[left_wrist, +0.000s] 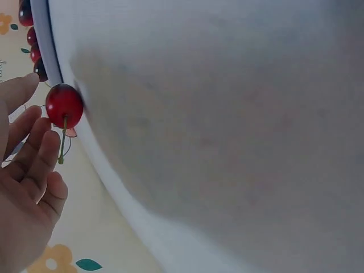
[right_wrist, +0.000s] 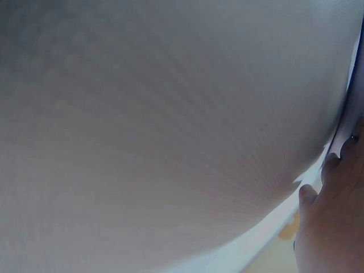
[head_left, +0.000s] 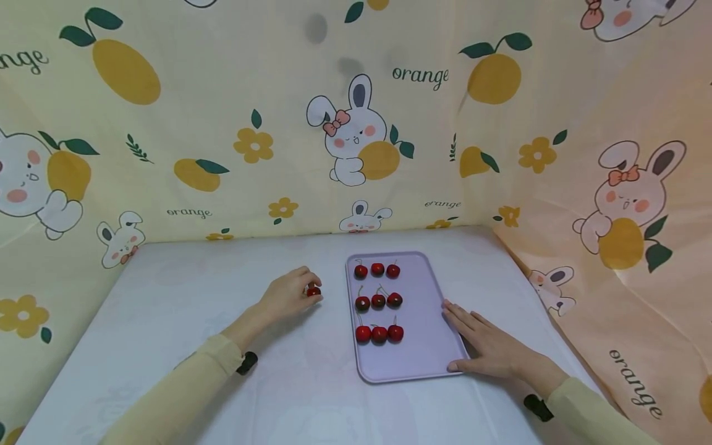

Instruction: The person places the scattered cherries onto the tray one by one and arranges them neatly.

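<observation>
A lavender tray (head_left: 425,352) lies on the white table (head_left: 167,309). It carries nine red cherries in three rows of three; the middle row (head_left: 378,301) looks darker. Left of the tray, my left hand (head_left: 286,296) rests on the table with relaxed fingers. A single red cherry (head_left: 314,291) lies at its fingertips. In the left wrist view this cherry (left_wrist: 64,106) sits on the table just off my fingers (left_wrist: 34,148), its stem towards them. My right hand (head_left: 484,346) lies flat with straight fingers against the tray's right edge, also seen as a hand (right_wrist: 333,227).
Cloth printed with rabbits and oranges (head_left: 356,136) walls in the table at the back and on both sides. The tray's right half holds no cherries. Bare white tabletop (head_left: 311,408) stretches left of and in front of the tray.
</observation>
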A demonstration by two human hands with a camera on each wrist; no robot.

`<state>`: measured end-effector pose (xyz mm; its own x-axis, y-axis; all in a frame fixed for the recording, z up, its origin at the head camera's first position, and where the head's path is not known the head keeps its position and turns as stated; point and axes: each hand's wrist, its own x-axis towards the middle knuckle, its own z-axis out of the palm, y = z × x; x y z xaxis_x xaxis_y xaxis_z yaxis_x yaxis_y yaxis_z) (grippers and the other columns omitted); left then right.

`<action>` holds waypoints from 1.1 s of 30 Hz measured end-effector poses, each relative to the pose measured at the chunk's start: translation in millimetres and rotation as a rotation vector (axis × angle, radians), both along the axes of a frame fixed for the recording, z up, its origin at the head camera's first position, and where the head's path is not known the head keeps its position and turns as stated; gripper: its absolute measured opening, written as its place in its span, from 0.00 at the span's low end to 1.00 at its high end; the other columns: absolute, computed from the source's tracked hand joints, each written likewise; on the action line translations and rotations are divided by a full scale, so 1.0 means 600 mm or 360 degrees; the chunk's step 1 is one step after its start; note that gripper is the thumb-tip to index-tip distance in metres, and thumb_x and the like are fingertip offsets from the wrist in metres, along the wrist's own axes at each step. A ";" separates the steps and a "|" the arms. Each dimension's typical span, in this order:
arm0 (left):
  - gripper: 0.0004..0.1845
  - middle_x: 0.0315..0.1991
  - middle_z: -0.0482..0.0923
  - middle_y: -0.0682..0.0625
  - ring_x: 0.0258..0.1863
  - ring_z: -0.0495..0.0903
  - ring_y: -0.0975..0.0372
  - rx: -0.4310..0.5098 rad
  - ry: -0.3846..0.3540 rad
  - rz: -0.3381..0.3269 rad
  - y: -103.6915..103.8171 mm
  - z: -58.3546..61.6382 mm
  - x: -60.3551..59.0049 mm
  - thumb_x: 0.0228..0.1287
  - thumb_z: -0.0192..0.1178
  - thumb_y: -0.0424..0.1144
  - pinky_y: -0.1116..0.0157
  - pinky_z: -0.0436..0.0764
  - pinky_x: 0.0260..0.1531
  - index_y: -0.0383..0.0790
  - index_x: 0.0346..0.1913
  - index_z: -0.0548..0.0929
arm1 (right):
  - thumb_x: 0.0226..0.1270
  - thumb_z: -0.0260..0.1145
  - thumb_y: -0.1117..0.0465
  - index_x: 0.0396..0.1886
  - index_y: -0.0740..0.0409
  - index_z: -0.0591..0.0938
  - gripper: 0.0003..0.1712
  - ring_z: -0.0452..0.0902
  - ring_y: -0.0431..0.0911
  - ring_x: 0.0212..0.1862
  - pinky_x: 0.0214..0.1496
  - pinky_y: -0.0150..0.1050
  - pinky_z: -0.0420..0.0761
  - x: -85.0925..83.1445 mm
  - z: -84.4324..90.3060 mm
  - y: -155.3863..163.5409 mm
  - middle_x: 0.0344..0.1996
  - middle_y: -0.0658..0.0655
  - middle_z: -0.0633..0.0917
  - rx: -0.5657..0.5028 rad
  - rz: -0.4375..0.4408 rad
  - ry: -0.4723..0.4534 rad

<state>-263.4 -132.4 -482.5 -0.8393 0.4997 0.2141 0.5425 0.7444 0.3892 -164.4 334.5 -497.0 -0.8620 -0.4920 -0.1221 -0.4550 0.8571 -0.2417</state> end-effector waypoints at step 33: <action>0.11 0.42 0.78 0.51 0.40 0.80 0.60 0.0171 -0.0201 -0.0022 -0.018 -0.016 -0.011 0.63 0.73 0.37 0.61 0.82 0.44 0.40 0.46 0.86 | 0.59 0.62 0.21 0.86 0.48 0.50 0.65 0.48 0.54 0.83 0.80 0.63 0.52 -0.002 -0.004 0.001 0.85 0.50 0.46 0.0005 -0.0015 -0.0027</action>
